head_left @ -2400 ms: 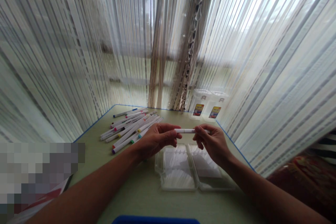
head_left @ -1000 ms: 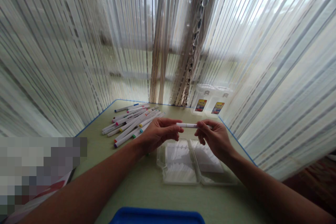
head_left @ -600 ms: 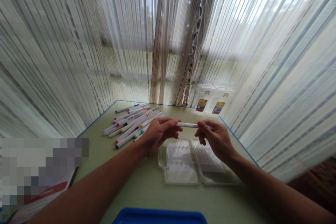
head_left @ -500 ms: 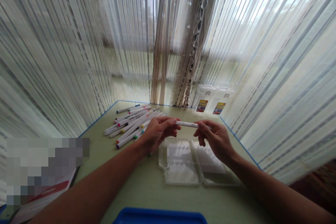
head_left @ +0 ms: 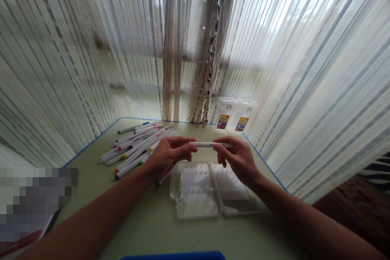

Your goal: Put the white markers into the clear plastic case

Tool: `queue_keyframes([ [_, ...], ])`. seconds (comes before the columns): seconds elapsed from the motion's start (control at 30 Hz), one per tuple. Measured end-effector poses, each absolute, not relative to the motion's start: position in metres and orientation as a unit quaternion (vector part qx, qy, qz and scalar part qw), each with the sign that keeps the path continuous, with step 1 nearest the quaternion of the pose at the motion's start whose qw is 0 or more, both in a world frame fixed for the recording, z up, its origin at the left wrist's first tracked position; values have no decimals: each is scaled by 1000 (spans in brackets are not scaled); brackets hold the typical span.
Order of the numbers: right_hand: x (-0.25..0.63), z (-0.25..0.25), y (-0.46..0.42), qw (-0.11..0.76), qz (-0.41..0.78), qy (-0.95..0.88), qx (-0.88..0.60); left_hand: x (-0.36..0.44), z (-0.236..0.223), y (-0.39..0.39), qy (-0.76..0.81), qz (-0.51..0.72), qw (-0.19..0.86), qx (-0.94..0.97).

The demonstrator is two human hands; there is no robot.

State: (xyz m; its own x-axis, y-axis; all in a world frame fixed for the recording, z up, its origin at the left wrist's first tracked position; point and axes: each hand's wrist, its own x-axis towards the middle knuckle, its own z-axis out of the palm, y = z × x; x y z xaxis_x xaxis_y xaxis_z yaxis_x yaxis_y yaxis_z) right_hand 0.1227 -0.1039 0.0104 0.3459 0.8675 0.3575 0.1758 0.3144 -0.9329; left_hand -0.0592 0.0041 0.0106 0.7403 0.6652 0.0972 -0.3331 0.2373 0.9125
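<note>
A white marker is held level between my two hands, above the table. My left hand pinches its left end, and my right hand grips the right end, with small dark print showing between the fingers. Below the hands lies a clear plastic case, opened flat, with pale sheets visible in both halves. Beside my left hand a loose pile of white markers with coloured ends spreads over the table; my left hand and forearm cover part of it.
Two clear plastic boxes with yellow and red labels stand at the back right of the green table. String curtains hang behind and along both sides. A blue object shows at the front edge. Something blurred-out lies at the left.
The view has turned a little to the right, so everything sits further left. My hands have come slightly closer together along the marker, which both still hold.
</note>
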Motion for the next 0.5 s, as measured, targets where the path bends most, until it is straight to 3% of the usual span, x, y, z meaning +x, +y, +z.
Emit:
queue_keyframes([
  [0.27, 125, 6, -101, 670, 411, -431, -443, -62, 13, 0, 97, 294, 798, 517],
  [0.5, 123, 7, -103, 647, 445, -432, -444, -63, 14, -2, 71, 290, 805, 512],
])
